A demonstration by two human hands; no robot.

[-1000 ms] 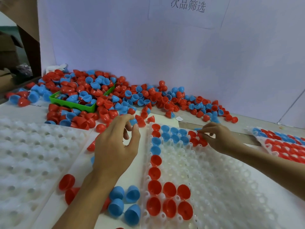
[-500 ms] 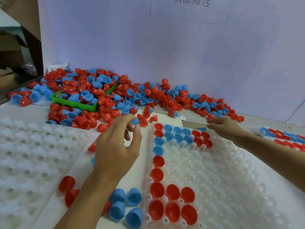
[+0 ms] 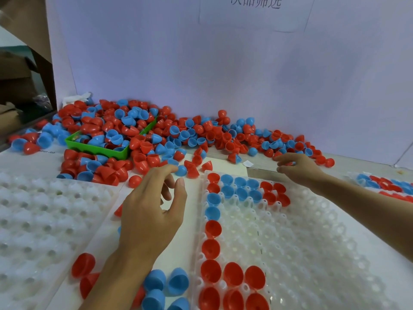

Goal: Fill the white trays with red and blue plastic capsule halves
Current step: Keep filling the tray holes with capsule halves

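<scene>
A tall white backboard (image 3: 245, 70) closes the far side of the bench, and along its foot runs the long heap of red and blue capsule halves (image 3: 201, 133), spilling over and around a green bin (image 3: 100, 149) on the left. Nearer the person lie the white trays: the middle tray (image 3: 301, 253) carries a column of red and blue halves down its left edge, a short block across its far rows and a cluster of reds at its near corner, with most pockets still bare; the left tray (image 3: 40, 220) looks unfilled, and a third tray (image 3: 388, 184) at the far right edge holds red and blue rows. The left hand (image 3: 152, 215) hovers between the two nearer trays, fingers spread loosely and holding nothing, its fingertips (image 3: 172, 168) just short of a blue half (image 3: 181, 170) that lies ahead of them at the heap's near fringe, dome up as far as I can tell. The right hand (image 3: 297, 166) reaches into the heap's right end, fingers curled down among the pieces; whether it has one pinched I cannot tell. The left hand is plainly nearer that blue half, with red halves (image 3: 193, 170) crowding just beside it, likely to be nudged. Loose halves (image 3: 165, 285) also sit by the left forearm.
</scene>
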